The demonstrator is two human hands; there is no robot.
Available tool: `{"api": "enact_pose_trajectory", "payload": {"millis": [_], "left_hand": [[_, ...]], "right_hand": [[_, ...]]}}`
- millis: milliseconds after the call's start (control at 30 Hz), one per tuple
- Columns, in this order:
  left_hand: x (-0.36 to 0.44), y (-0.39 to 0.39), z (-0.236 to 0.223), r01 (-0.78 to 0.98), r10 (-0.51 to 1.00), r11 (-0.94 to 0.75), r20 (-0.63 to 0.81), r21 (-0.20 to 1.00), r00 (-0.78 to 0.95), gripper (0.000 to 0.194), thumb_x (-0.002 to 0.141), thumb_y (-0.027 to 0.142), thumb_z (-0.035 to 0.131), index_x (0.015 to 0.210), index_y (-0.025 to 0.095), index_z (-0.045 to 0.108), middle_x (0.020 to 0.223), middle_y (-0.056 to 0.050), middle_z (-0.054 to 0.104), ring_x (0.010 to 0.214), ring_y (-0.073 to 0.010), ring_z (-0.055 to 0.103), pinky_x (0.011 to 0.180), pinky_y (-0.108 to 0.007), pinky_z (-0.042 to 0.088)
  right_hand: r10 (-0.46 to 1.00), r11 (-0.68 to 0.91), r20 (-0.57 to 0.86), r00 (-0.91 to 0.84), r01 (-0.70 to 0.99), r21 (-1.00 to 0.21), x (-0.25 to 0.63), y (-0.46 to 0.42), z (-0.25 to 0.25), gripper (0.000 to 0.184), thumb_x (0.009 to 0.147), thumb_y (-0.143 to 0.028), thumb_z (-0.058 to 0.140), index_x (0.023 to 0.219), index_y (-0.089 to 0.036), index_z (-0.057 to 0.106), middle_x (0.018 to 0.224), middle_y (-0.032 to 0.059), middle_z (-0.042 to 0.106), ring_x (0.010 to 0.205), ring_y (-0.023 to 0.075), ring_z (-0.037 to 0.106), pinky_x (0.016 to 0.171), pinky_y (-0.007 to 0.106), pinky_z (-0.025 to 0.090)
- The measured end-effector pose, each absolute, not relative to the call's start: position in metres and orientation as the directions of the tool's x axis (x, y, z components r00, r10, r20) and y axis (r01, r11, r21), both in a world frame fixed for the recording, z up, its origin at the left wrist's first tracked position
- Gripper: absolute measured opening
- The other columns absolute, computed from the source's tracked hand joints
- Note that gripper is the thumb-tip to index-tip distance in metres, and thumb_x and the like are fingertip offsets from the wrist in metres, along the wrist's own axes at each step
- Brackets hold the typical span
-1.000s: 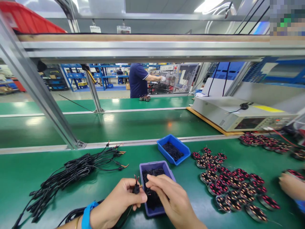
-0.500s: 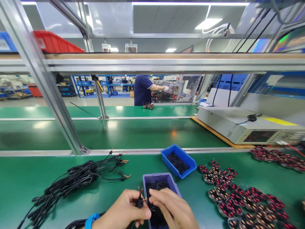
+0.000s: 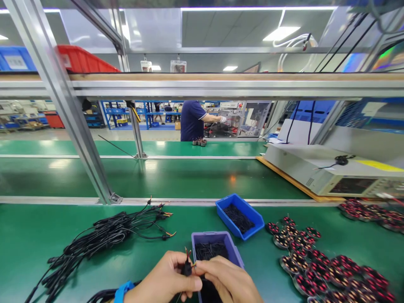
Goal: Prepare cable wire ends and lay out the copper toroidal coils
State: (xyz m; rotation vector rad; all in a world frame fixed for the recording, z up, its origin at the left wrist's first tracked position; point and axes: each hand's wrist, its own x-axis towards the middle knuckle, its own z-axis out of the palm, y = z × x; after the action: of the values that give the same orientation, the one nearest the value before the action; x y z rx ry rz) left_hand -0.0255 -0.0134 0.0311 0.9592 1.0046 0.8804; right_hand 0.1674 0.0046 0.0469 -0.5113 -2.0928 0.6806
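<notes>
My left hand (image 3: 172, 275), wearing a blue wristband, pinches the end of a black cable (image 3: 187, 267) between thumb and fingers. Thin red and yellow-orange wires (image 3: 188, 254) stick out of that end. My right hand (image 3: 230, 275) is closed, its thumb and fingertips meeting at the yellow-orange wire; what lies between them is too small to make out. Just beneath the right hand stands a purple bin (image 3: 235, 251) with short black tube pieces (image 3: 210, 250) in it. Behind it, a blue bin (image 3: 255, 215) holds more short black pieces (image 3: 239, 218).
A bundle of black cables (image 3: 110, 231) with bare coloured ends lies at left. Several copper-and-red wound motor stators (image 3: 311, 259) spread over the right side. A grey instrument (image 3: 318, 168) stands behind them. A metal post (image 3: 72, 122) rises at left. A person (image 3: 192, 121) works beyond the bench.
My right fingertips have moved in to the yellow-orange wire and closed there. The left hand keeps hold of the cable. The whole view has shifted slightly.
</notes>
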Motion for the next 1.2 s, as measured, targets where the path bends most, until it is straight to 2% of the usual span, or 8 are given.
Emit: {"api": "enact_pose_trajectory", "payload": {"millis": [133,300,467,633,800,900,1067,1200], "left_hand": [[-0.027,-0.012,0.026,-0.167,0.931,0.291,-0.239,0.942,0.277,0.041,0.055,0.046,0.089,0.065,0.014,0.066,0.053,0.004,0.054,0.048,-0.0090,0.045,0.047,-0.021,0.035],[-0.030,-0.013,0.034,-0.130,0.903,0.308,-0.247,0.942,0.350,0.026,0.051,0.022,0.085,0.069,0.015,0.067,0.063,0.003,0.059,0.058,-0.0106,0.048,0.052,-0.019,0.038],[-0.030,-0.015,0.044,-0.141,0.898,0.294,-0.223,0.946,0.379,0.027,0.054,0.023,0.083,0.073,0.015,0.065,0.066,0.002,0.060,0.057,-0.0113,0.051,0.054,-0.022,0.043],[-0.028,-0.014,0.036,-0.214,0.920,0.260,-0.175,0.941,0.350,0.038,0.050,0.029,0.091,0.067,0.016,0.059,0.058,0.004,0.057,0.048,-0.0091,0.048,0.051,-0.022,0.042],[-0.028,-0.014,0.032,-0.257,0.921,0.280,-0.184,0.925,0.343,0.043,0.048,0.031,0.093,0.066,0.017,0.056,0.057,0.005,0.056,0.049,-0.0107,0.053,0.052,-0.022,0.044],[-0.030,-0.015,0.037,-0.242,0.907,0.302,-0.200,0.922,0.371,0.042,0.051,0.030,0.093,0.068,0.017,0.056,0.057,0.004,0.057,0.053,-0.0132,0.057,0.054,-0.023,0.045],[-0.035,-0.013,0.043,-0.189,0.875,0.347,-0.244,0.918,0.419,0.037,0.057,0.029,0.089,0.072,0.015,0.059,0.063,0.000,0.063,0.059,-0.0143,0.059,0.057,-0.024,0.044],[-0.039,-0.010,0.046,-0.167,0.887,0.350,-0.269,0.922,0.375,0.030,0.061,0.021,0.084,0.080,0.015,0.061,0.074,-0.001,0.066,0.068,-0.0136,0.060,0.062,-0.022,0.044]], "right_hand": [[0.706,0.669,0.497,-0.505,0.247,-0.701,0.168,0.005,0.044,0.034,0.088,-0.012,0.055,0.118,-0.026,0.064,0.108,0.0059,0.071,0.078,0.0169,0.070,0.072,0.022,0.058],[0.721,0.657,0.422,-0.549,0.350,-0.667,0.166,0.006,0.042,0.018,0.077,-0.009,0.050,0.077,-0.022,0.061,0.072,0.0007,0.062,0.062,0.0146,0.061,0.056,0.019,0.049],[0.751,0.612,0.400,-0.525,0.325,-0.721,0.167,0.001,0.054,0.027,0.074,-0.008,0.051,0.093,-0.021,0.064,0.079,0.0009,0.067,0.067,0.0159,0.064,0.064,0.021,0.050],[0.772,0.564,0.350,-0.531,0.320,-0.761,0.164,0.002,0.054,0.017,0.079,-0.011,0.051,0.077,-0.021,0.064,0.073,0.0009,0.068,0.066,0.0163,0.064,0.062,0.022,0.049],[0.761,0.548,0.320,-0.564,0.295,-0.783,0.163,0.000,0.053,0.017,0.074,-0.011,0.055,0.078,-0.021,0.067,0.073,0.0008,0.069,0.066,0.0169,0.064,0.062,0.022,0.050],[0.768,0.536,0.317,-0.556,0.288,-0.793,0.163,-0.001,0.053,0.014,0.076,-0.013,0.059,0.081,-0.021,0.068,0.078,0.0020,0.070,0.071,0.0180,0.065,0.065,0.023,0.050],[0.772,0.524,0.278,-0.571,0.325,-0.788,0.166,-0.003,0.053,0.015,0.076,-0.007,0.058,0.073,-0.021,0.066,0.070,-0.0007,0.068,0.064,0.0153,0.063,0.060,0.022,0.047],[0.640,0.559,0.242,-0.729,0.225,-0.798,0.180,-0.007,0.069,0.013,0.082,-0.017,0.069,0.071,-0.023,0.069,0.080,-0.0005,0.073,0.077,0.0174,0.068,0.072,0.024,0.051]]}}
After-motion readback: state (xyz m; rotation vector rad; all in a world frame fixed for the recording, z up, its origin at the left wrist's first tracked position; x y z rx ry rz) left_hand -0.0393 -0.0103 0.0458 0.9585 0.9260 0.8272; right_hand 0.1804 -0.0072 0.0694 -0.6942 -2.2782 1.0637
